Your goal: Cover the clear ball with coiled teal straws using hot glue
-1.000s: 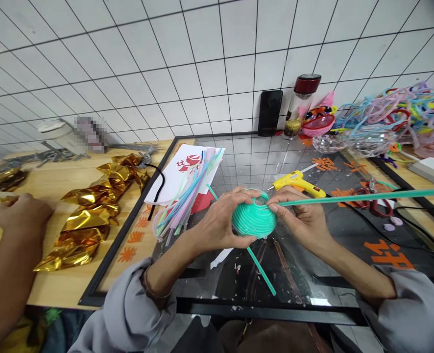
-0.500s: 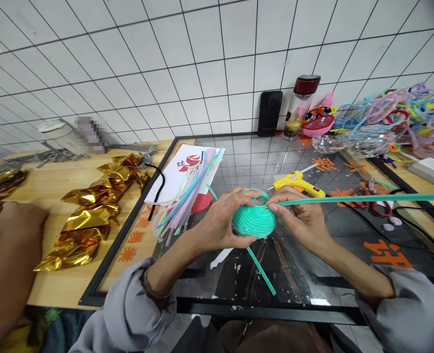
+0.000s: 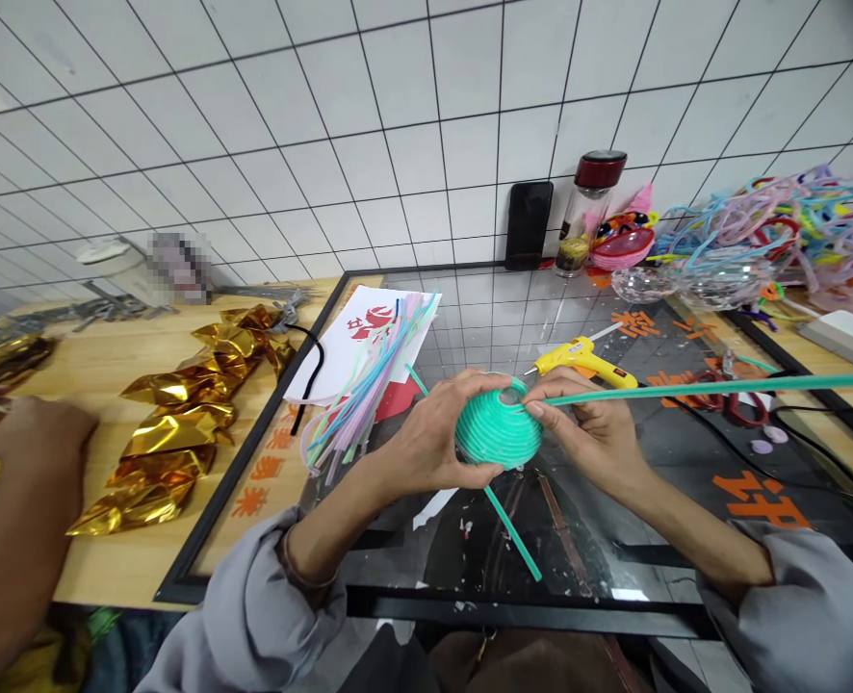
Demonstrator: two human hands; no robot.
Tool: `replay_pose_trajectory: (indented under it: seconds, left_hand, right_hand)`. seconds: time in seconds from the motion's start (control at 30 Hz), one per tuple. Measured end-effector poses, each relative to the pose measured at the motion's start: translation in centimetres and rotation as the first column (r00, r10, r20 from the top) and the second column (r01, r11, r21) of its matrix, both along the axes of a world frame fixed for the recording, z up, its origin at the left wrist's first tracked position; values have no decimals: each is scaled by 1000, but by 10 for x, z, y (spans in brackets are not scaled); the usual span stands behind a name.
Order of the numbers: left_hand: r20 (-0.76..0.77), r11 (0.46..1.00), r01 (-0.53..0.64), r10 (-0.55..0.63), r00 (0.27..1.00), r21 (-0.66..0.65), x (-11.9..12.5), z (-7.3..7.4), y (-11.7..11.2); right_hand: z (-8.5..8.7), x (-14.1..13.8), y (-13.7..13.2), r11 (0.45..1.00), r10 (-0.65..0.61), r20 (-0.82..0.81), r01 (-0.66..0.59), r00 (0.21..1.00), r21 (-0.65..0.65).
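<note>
A round shape coiled from green pipe cleaner (image 3: 500, 431) is held above the dark glass tabletop. My left hand (image 3: 437, 428) grips it from the left, thumb beneath and fingers over the top. At its upper right, my right hand (image 3: 589, 414) pinches a long green pipe cleaner strand (image 3: 730, 385), which stretches off to the right edge. An opening shows at the top of the coil near my right fingertips. Under the hands lies another green pipe cleaner (image 3: 514, 534) on the glass. A yellow glue gun (image 3: 586, 363) rests just behind my right hand.
Loose pastel pipe cleaners (image 3: 369, 385) lie on white paper (image 3: 332, 337). Behind stand a phone (image 3: 529, 226) and a glass bottle (image 3: 583, 221). Red-handled scissors (image 3: 744, 409) and cables are at right, near a tangled pipe cleaner pile (image 3: 780, 226). Gold foil (image 3: 173, 423) and another person's arm (image 3: 26, 500) are left.
Almost nothing differs. The green strand's far end at the right has risen slightly, while both hands keep their hold on the coil and strand.
</note>
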State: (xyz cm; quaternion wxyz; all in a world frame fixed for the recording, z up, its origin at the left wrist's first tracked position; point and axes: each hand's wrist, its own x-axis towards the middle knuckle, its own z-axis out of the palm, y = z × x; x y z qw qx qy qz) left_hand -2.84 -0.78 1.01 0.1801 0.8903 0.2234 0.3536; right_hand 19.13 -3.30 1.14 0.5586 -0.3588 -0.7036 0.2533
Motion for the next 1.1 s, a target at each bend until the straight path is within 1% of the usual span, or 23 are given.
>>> replay_pose_trajectory:
  seconds: [0.13, 0.23, 0.4, 0.53, 0.7, 0.97, 1.1]
  left_hand:
    - [2, 999, 37, -37, 999, 24, 0, 1, 1]
    - [15, 998, 59, -59, 998, 8, 0, 1, 2]
    - [24, 999, 45, -45, 999, -2, 1, 2, 1]
    - [6, 1000, 10, -9, 1000, -13, 2, 2, -1]
    - [-2, 999, -13, 13, 1000, 51, 1, 0, -2]
    - [-18, 999, -21, 22, 1000, 40, 2, 2, -3]
    - [13, 1000, 3, -3, 1000, 1, 2, 0, -1]
  right_hand:
    - [0, 0, 0, 1000, 3, -3, -3, 1000, 7]
    - [0, -1, 0, 1000, -2, -1, 2, 1000, 15]
    - [0, 0, 0, 1000, -3, 3, 3, 1000, 16]
    - [-2, 1, 0, 1000, -9, 6, 9, 1000, 14]
    - [-4, 2, -2, 1000, -21, 12, 20, 1000, 14]
    - [0, 3, -3, 997, -9, 84, 3, 996, 71]
    - [1, 2, -4, 995, -45, 141, 32, 989, 93]
